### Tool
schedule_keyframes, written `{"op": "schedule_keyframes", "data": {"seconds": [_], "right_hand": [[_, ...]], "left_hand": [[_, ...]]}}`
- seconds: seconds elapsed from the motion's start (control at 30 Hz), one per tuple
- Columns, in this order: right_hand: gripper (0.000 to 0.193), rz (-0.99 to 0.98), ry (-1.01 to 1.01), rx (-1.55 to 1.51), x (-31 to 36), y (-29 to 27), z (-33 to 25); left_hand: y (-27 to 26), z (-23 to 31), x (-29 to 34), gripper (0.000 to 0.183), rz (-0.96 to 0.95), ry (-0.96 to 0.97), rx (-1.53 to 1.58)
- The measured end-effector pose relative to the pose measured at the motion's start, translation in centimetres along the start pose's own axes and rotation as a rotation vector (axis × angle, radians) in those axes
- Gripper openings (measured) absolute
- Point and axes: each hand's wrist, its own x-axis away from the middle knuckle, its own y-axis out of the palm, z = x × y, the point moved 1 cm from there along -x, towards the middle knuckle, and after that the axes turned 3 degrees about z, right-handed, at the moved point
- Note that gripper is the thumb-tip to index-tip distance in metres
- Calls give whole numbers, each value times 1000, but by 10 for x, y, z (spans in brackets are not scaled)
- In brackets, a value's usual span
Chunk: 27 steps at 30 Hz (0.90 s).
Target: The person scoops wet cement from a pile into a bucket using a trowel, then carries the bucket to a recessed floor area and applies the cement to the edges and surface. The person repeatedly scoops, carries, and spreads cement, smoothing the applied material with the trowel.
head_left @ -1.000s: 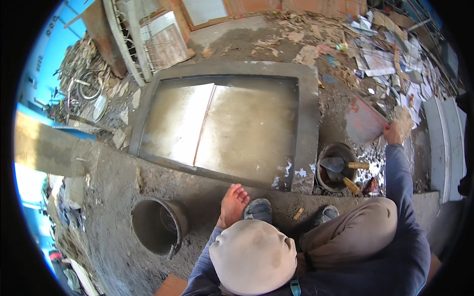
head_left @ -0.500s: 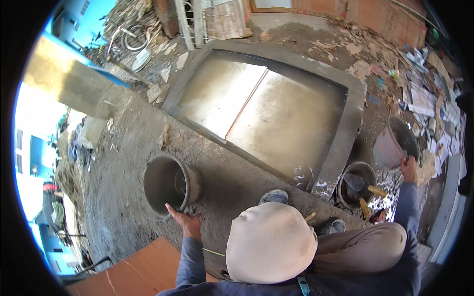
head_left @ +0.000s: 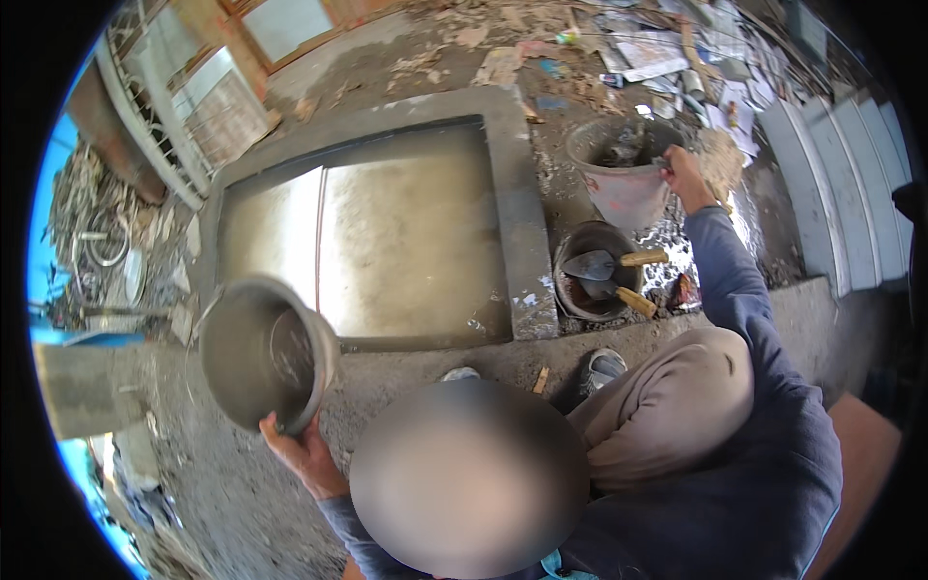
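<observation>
My left hand (head_left: 304,454) grips the lower rim of a grey bucket (head_left: 242,367), which is tipped so its mouth faces me and overlaps the near left corner of a water-filled concrete basin (head_left: 527,242). The inside of that bucket looks bare apart from some wet residue. On the right, my right hand (head_left: 688,182) is closed on the rim of a pinkish-grey bucket (head_left: 623,198); something wet and grey shows inside. Just nearer stands a smaller dark bucket (head_left: 564,290) holding a trowel (head_left: 592,263) and a second wooden-handled tool (head_left: 633,300).
A thin reddish strip (head_left: 320,227) crosses the basin's view from far to near. Papers and rubble (head_left: 667,58) lie at the far right beside pale ribbed panels (head_left: 841,184). Wet shiny ground surrounds the buckets. A wood scrap (head_left: 541,379) lies near my shoes. A bicycle wheel (head_left: 104,240) shows far left.
The view has turned right, so the basin sits further left. The left bucket now overlaps the basin's near corner. The right bucket, tilted before, now stands more upright.
</observation>
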Motion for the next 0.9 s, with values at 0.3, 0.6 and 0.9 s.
{"op": "schedule_keyframes", "data": {"seconds": [0.3,0.6,0.9], "right_hand": [[31,87,-492,153,142,-3,-152],[39,291,-1040,628,217,32,-185],[18,86,-1337,904,274,99,-148]], "left_hand": [[304,-163,-10,54,-431,-667,-20],[406,-253,59,71,-415,-632,-258],[440,-244,79,100,-482,-521,-324]]}}
